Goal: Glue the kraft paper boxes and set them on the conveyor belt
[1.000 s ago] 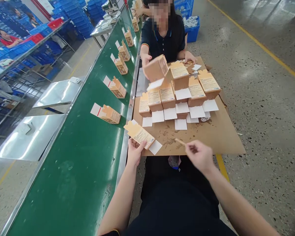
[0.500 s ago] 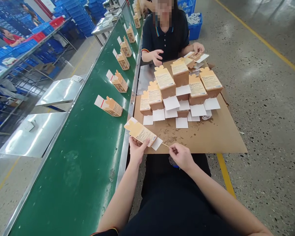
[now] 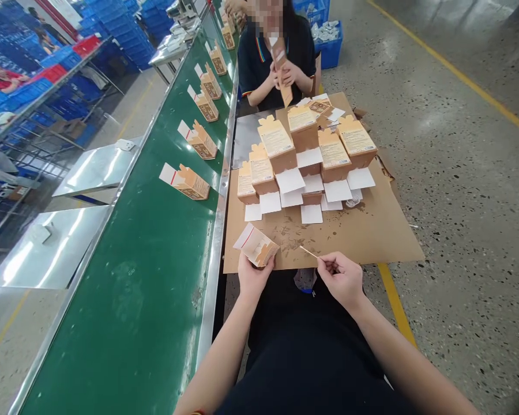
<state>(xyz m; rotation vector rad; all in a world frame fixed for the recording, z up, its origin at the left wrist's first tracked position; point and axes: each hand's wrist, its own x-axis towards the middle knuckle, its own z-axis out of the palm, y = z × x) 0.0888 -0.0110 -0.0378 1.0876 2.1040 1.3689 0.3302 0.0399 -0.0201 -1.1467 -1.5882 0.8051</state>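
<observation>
My left hand [image 3: 251, 278] grips a small brown carton [image 3: 258, 246] with a white flap, held at the near edge of a brown cardboard sheet [image 3: 372, 230]. My right hand [image 3: 342, 279] pinches a thin strip [image 3: 308, 252] that points toward the carton. A pile of several similar cartons [image 3: 303, 155] with white flaps out lies further back on the sheet.
A green conveyor belt [image 3: 147, 276] runs along my left, carrying several cartons [image 3: 189, 182] spaced in a line. A person in a dark shirt [image 3: 259, 57] sits across from me, holding a carton in both hands. Blue crates stand at the far left and behind that person.
My left hand has turned the carton over, so its white flap now points up and left. My right hand drew back a little to the right with the strip. The person opposite lifted a carton.
</observation>
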